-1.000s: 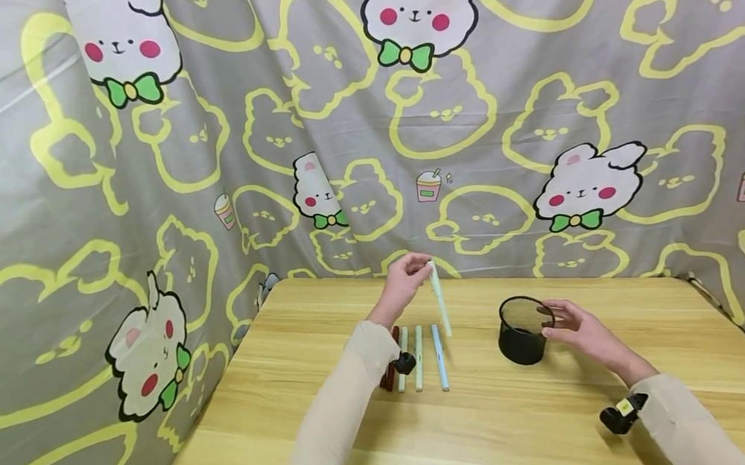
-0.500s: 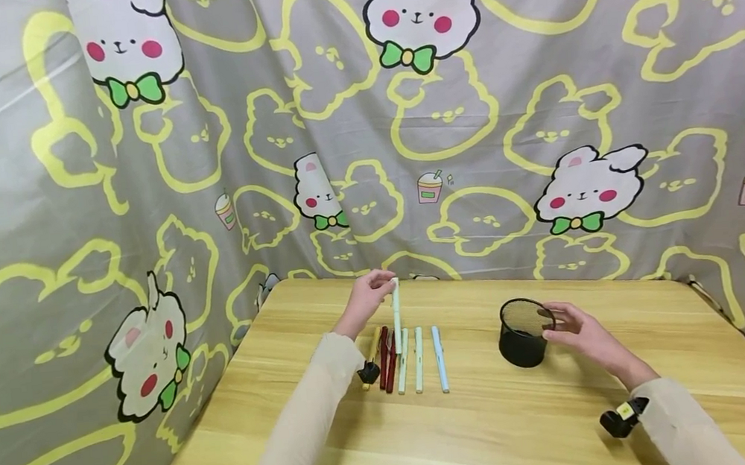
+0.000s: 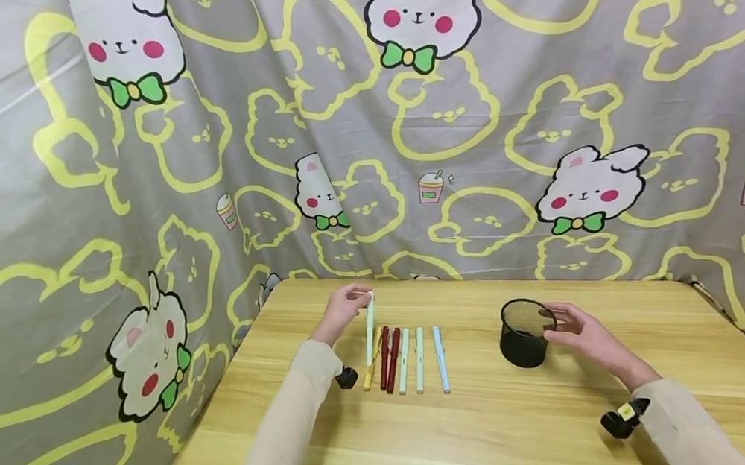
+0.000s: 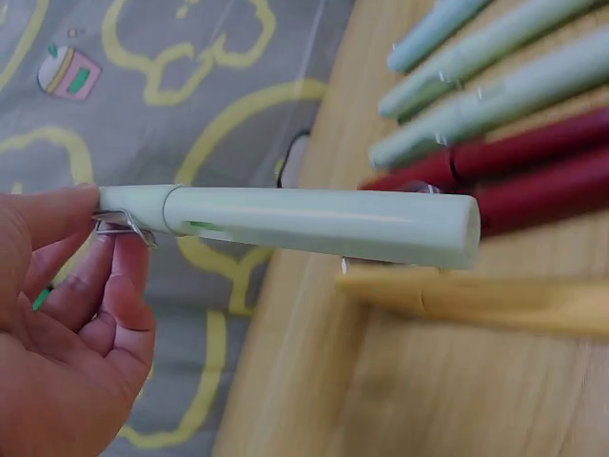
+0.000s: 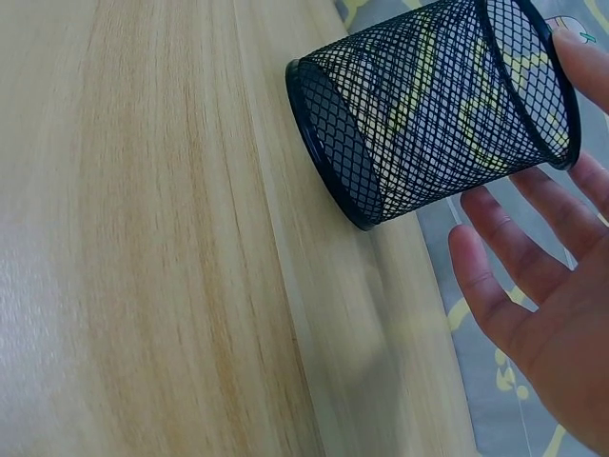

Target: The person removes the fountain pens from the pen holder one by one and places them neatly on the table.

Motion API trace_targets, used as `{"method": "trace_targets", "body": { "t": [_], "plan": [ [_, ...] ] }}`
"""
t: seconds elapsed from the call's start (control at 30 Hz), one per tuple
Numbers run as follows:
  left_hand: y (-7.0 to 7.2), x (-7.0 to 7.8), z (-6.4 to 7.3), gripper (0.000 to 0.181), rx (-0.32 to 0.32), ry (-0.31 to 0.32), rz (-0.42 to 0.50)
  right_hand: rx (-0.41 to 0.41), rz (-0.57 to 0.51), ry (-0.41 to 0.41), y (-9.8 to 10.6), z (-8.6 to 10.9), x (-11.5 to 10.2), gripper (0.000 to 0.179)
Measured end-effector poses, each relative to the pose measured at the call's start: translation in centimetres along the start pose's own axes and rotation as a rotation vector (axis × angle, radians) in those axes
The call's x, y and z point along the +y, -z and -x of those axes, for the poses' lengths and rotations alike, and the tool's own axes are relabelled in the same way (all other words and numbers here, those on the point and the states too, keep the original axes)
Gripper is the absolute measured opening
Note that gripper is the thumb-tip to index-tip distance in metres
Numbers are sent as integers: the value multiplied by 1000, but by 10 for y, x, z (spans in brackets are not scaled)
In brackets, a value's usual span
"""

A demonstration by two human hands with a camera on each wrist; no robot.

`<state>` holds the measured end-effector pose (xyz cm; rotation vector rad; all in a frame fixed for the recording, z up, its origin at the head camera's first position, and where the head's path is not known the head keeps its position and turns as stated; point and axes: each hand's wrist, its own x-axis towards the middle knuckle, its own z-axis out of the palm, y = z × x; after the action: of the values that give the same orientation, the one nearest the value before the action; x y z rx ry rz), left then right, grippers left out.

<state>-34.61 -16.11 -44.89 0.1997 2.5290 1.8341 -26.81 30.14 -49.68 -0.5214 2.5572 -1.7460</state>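
Observation:
My left hand (image 3: 343, 312) pinches a pale mint-green pen (image 4: 314, 221) between thumb and fingers by its upper end, near the wire clip. The pen hangs tilted over the left end of a row of pens, above the yellow pen (image 3: 368, 379). To the right of the yellow one lie two dark red pens (image 3: 393, 365), two pale green pens (image 3: 420, 362) and a light blue pen (image 3: 442, 360). On the right, my right hand (image 3: 584, 335) holds the rim of a black mesh pen holder (image 5: 428, 105) standing upright on the table.
The wooden table (image 3: 486, 431) reaches back to a grey patterned curtain (image 3: 348, 115), which also hangs along the left side. A small black camera sits on each wrist, the right one (image 3: 618, 422) low over the table.
My left hand has moved left with the mint-green pen, from between the blue pen and the holder to over the yellow pen. The right hand and pen holder stay in place.

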Motion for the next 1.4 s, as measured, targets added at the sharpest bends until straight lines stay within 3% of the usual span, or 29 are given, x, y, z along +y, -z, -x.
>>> {"method": "trace_targets", "body": {
  "t": [0.27, 0.5, 0.77, 1.07, 1.4],
  "plan": [
    [15, -22, 4, 23, 43, 51, -42, -2, -8, 5, 1, 0, 0, 58],
    [22, -37, 5, 24, 54, 62, -1, -4, -8, 8, 0, 1, 1, 58],
    [17, -48, 2, 28, 52, 98, 14, 0, -21, -1, 0, 0, 1, 58],
    [7, -50, 1, 28, 37, 145, 34, 1, -22, 2, 0, 0, 0, 59],
    [6, -53, 7, 29, -32, 196, -5, 1, -33, 4, 1, 0, 0, 59]
  ]
}}
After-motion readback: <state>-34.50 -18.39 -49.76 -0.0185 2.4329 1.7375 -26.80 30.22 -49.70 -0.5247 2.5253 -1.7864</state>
